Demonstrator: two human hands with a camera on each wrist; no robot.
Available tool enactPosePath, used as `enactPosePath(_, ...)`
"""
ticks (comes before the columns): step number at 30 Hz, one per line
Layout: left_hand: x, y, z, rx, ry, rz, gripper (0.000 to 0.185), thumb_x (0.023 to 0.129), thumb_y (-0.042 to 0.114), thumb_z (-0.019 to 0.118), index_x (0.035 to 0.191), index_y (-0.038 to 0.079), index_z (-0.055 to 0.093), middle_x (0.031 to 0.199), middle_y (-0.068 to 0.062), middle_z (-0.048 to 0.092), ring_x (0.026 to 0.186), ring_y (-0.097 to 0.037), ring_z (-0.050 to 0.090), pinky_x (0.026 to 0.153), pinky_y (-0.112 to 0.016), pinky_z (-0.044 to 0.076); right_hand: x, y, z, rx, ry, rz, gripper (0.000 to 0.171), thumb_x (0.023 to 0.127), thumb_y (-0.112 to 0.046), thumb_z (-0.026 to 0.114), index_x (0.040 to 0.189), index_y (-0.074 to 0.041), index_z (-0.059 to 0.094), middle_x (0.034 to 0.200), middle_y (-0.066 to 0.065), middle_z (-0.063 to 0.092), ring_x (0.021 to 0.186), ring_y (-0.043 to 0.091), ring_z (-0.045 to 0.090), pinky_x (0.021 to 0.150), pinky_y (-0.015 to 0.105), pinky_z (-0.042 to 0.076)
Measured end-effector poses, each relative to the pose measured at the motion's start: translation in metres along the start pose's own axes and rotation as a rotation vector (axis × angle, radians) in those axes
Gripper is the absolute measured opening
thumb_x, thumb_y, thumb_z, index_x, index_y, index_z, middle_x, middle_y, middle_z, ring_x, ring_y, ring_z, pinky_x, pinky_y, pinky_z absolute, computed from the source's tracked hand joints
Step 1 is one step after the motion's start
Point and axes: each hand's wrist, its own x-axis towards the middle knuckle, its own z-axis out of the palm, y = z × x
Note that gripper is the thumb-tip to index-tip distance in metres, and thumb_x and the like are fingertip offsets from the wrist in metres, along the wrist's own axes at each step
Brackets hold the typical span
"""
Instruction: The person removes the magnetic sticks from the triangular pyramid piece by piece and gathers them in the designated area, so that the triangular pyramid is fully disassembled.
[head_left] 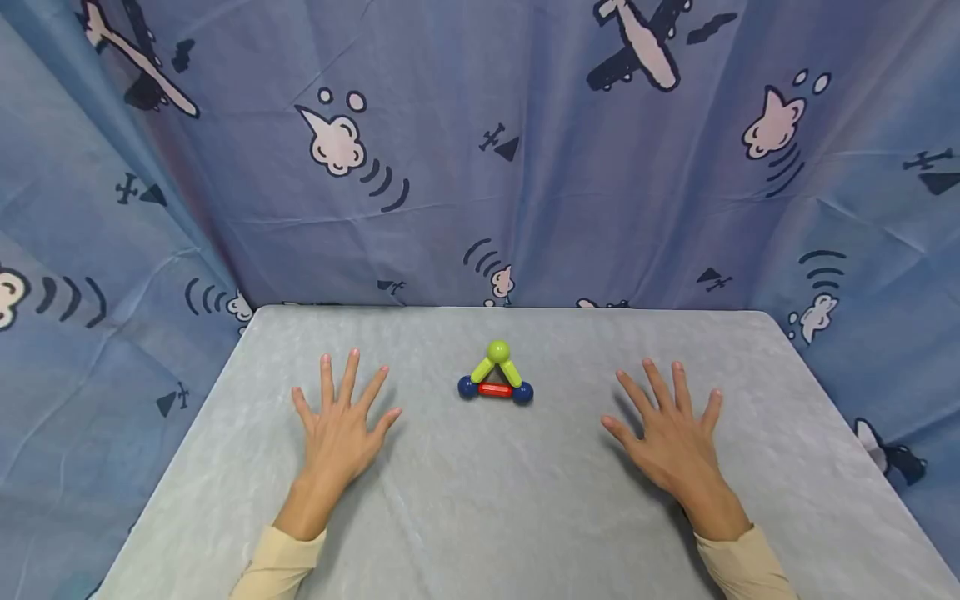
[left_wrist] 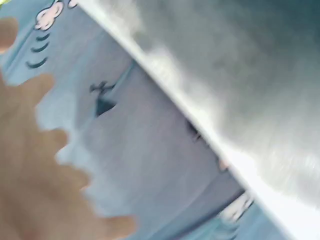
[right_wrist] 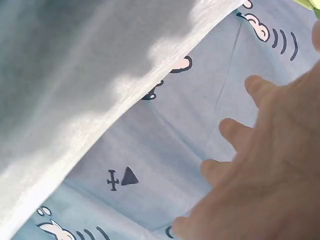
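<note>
Ball-and-rod triangle (head_left: 495, 389) sat on the pale grey table (head_left: 495, 508), just below the middle of the head frame, between the two hands and touching neither.

Orientation: red rod (head_left: 485, 389) was the base, running left-right across the frame, left blue ball (head_left: 468, 387) and right blue ball (head_left: 522, 392) at its ends. Two green rods (head_left: 511, 372) leaned in to the green ball (head_left: 498, 352) at the top, so the apex pointed away from the person. No strong long axis; base side was the widest line, one blue corner facing each hand.

Left hand (head_left: 337, 446): fingers spread wide, back up, holding nothing. Triangle lay up and right of its palm.
Right hand (head_left: 672, 450): same pose, nothing held; triangle up and left of its palm. Couldn't tell whether either palm touched the table.

Nearer: left, slightly. Left thumb (head_left: 386, 423) was a bit closer to its blue corner than right thumb (head_left: 621, 432) to the other.
</note>
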Motion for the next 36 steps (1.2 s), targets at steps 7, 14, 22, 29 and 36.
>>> enactPosePath(7,0.026,0.019,-0.009,-0.035,-0.076,0.127,0.064,0.098,0.055,0.052,0.156,0.039,0.029,0.169,0.0,0.01,0.155,-0.038,-0.005,0.113,-0.076,0.008,0.011,-0.011,-0.001,0.022,0.0,-0.085,0.067,0.098,-0.058,0.049,0.155,-0.027,0.034,0.165,0.011,0.023,0.155,0.04,0.006,0.108,0.08,0.002)
enactPosePath(14,0.071,0.064,-0.003,-0.328,-0.135,0.258,0.066,0.097,0.038,0.063,0.156,0.029,0.034,0.165,-0.003,0.026,0.155,-0.038,0.011,0.116,-0.067,0.024,0.032,-0.049,0.006,0.093,-0.049,-0.145,0.065,0.098,-0.05,0.055,0.154,-0.024,0.036,0.163,0.012,0.029,0.152,0.042,0.017,0.112,0.075,0.01)
enactPosePath(22,0.101,0.101,0.01,-0.526,-0.226,0.361,0.054,0.096,0.019,0.066,0.147,0.018,0.049,0.154,-0.005,0.047,0.149,-0.035,0.032,0.121,-0.052,0.026,0.048,-0.088,0.016,0.247,-0.06,-0.17,0.066,0.096,-0.043,0.064,0.153,-0.02,0.04,0.156,0.014,0.041,0.148,0.041,0.03,0.113,0.069,0.022)
enactPosePath(29,0.101,0.107,0.015,-0.546,-0.272,0.299,0.043,0.098,0.021,0.063,0.141,0.022,0.057,0.147,0.0,0.056,0.144,-0.024,0.043,0.118,-0.046,0.035,0.05,-0.105,0.02,0.334,-0.043,-0.189,0.061,0.095,-0.04,0.066,0.148,-0.017,0.047,0.15,0.01,0.051,0.143,0.04,0.039,0.111,0.068,0.03)
enactPosePath(36,0.084,0.108,0.007,-0.562,-0.26,0.273,0.042,0.096,0.022,0.065,0.137,0.017,0.059,0.138,-0.003,0.062,0.13,-0.023,0.057,0.109,-0.044,0.045,0.046,-0.109,0.019,0.381,-0.024,-0.212,0.056,0.093,-0.035,0.07,0.143,-0.015,0.053,0.143,0.008,0.057,0.136,0.034,0.05,0.109,0.06,0.038)
